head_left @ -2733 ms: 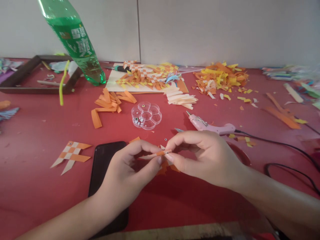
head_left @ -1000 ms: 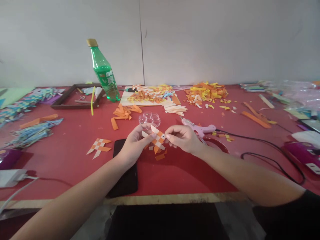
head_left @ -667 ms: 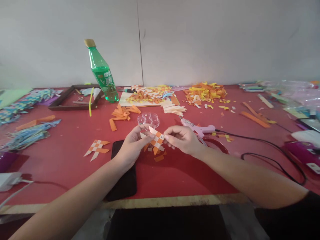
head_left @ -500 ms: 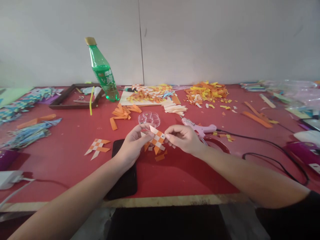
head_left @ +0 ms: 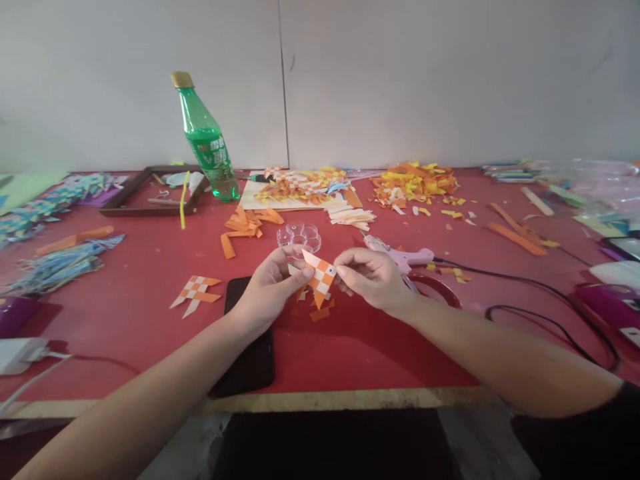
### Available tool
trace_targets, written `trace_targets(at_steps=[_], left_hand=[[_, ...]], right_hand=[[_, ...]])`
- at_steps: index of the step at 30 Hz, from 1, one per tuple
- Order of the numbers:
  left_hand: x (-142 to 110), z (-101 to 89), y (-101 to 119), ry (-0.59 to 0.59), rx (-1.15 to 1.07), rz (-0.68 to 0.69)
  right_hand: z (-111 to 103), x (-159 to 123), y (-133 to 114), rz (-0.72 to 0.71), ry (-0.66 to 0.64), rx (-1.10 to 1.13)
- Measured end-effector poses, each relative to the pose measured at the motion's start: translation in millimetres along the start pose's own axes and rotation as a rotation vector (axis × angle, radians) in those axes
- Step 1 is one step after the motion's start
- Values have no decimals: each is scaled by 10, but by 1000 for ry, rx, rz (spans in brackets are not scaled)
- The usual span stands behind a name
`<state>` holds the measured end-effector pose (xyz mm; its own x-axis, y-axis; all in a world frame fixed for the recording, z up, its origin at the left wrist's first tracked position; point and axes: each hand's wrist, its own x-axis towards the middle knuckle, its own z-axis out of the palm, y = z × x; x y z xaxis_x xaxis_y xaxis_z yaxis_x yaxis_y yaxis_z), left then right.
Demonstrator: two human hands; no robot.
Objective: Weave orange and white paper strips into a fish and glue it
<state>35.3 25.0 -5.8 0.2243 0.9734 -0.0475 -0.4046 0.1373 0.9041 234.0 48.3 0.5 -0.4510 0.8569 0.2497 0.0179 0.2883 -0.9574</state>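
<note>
1. The left hand (head_left: 265,287) pinches a small woven orange-and-cream paper piece (head_left: 323,275) between thumb and fingers, closed with only the paper's thickness between them. The right hand (head_left: 377,280) has thumb and forefinger drawn nearly together at the piece's right corner, beside a small dark eye-like dot; whether they grip it or merely touch it cannot be told.
2. The piece is near the centre of the frame, raised above the red tabletop (head_left: 350,360).
3. It was edge-on to the camera earlier; now its checkered face is turned toward the camera, leaving the pattern and dot in plain sight. Its pointed ends slant to the upper left and downward.
4. Around it, room looks tightest toward the top of the frame: a clear petal-shaped dish (head_left: 299,231) sits just beyond the fingers, and a pink glue gun (head_left: 413,258) lies just past the right hand.
5. Loose orange scraps (head_left: 320,313) lie below the piece. At centre left, a black phone (head_left: 255,370) runs under the left forearm, and a second woven piece (head_left: 195,290) lies flat beside it.
6. The widest span for movement appears to be at lower centre, down to the pale front edge (head_left: 370,400).
</note>
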Motion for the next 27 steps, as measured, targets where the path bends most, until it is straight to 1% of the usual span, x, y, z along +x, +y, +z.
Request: trace_targets(at_steps=[3, 10, 17, 21, 25, 27], left_hand=[[-3, -2, -3, -1, 19, 4], [0, -15, -4, 117, 80, 79], [-14, -11, -44, 86, 135, 123], [-35, 21, 5, 93, 188, 198], [-57, 16, 27, 59, 316, 233], [-63, 0, 4, 42, 524, 321]], right_hand=[[10, -12, -31, -14, 16, -3], [6, -14, -39, -3, 63, -19], [-11, 12, 21, 40, 106, 5], [-29, 49, 62, 66, 139, 53], [-47, 94, 119, 109, 177, 110], [-57, 111, 142, 131, 188, 130]])
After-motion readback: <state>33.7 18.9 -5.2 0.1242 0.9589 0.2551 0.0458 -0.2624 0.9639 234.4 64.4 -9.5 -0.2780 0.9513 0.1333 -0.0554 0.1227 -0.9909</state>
